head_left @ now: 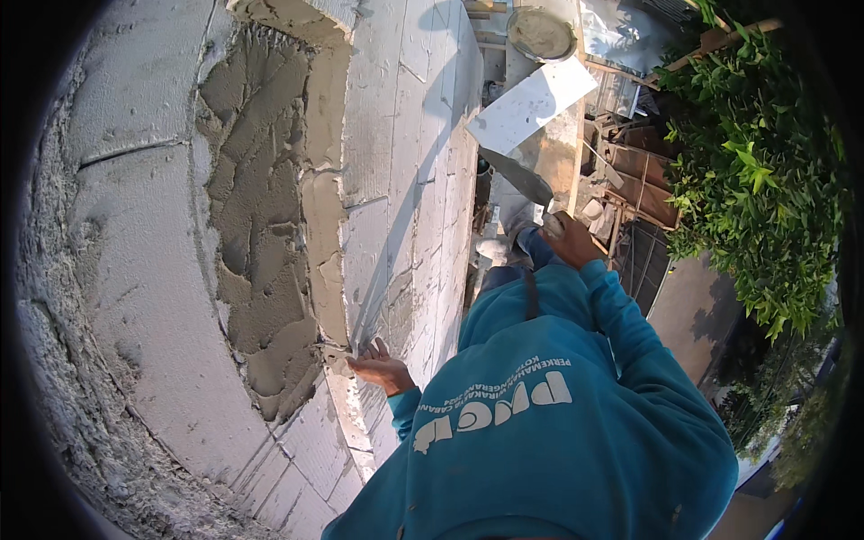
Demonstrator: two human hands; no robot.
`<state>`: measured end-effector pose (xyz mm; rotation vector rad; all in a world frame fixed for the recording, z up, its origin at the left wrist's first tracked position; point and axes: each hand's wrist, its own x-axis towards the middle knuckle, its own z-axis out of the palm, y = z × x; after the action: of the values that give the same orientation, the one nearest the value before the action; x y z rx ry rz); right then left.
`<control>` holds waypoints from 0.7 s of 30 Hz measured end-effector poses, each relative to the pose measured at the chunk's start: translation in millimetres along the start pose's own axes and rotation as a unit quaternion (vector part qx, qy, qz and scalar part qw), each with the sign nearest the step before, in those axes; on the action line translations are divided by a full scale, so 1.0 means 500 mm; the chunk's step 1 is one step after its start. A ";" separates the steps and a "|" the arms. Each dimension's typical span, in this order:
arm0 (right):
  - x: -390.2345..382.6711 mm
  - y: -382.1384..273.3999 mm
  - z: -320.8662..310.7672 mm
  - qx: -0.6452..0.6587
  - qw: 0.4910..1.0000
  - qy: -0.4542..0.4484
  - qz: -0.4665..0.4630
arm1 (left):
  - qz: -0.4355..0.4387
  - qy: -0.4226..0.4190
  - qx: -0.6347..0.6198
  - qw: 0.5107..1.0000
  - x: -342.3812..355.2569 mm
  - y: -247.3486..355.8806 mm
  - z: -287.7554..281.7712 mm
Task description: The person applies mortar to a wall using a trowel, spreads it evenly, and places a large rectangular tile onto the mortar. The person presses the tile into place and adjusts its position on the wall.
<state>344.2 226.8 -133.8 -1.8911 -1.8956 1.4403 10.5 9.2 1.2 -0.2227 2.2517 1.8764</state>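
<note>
My right hand [569, 241] is closed round the handle of a trowel [519, 178], whose grey blade points up and left, away from my body. On the left, my left hand [380, 367] is held palm up with its fingers apart, close to the edge of a block wall [409, 135]. Wet grey mortar [261, 225] covers a long patch of that wall, with rough trowel marks in it. A smoother mortar strip [324, 207] runs along the corner beside the patch, and its lower end lies by my left fingertips.
A white rectangular board [533, 104] lies on the scaffold planks beyond the trowel. Farther off stands a round bucket [541, 34] with grey mortar in it. Leafy branches [756, 171] hang at the right, above a paved lane [693, 306] far below.
</note>
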 end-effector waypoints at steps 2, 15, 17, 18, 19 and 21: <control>-0.001 0.032 -0.018 0.017 0.998 0.024 0.051 | 0.022 -0.027 0.060 0.998 0.005 -0.008 -0.026; -0.136 0.448 0.041 0.089 0.909 0.102 0.395 | -0.085 0.007 0.245 0.966 -0.027 -0.023 0.053; -0.192 0.520 0.120 0.043 0.890 0.126 0.436 | -0.198 -0.131 0.293 0.926 -0.011 -0.041 0.091; -0.206 0.526 0.135 0.073 0.872 0.105 0.473 | -0.252 -0.209 0.320 0.889 -0.003 -0.052 0.110; -0.235 0.519 0.161 -0.009 0.896 0.174 0.409 | -0.294 -0.286 0.352 0.841 0.011 -0.059 0.140; -0.258 0.461 0.123 0.170 0.844 0.095 0.500 | -0.337 -0.412 0.410 0.741 0.030 -0.064 0.209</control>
<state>500.5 37.7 -250.0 -2.7908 -0.4157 1.5082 10.0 106.5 -51.3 -0.0231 1.7334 0.3545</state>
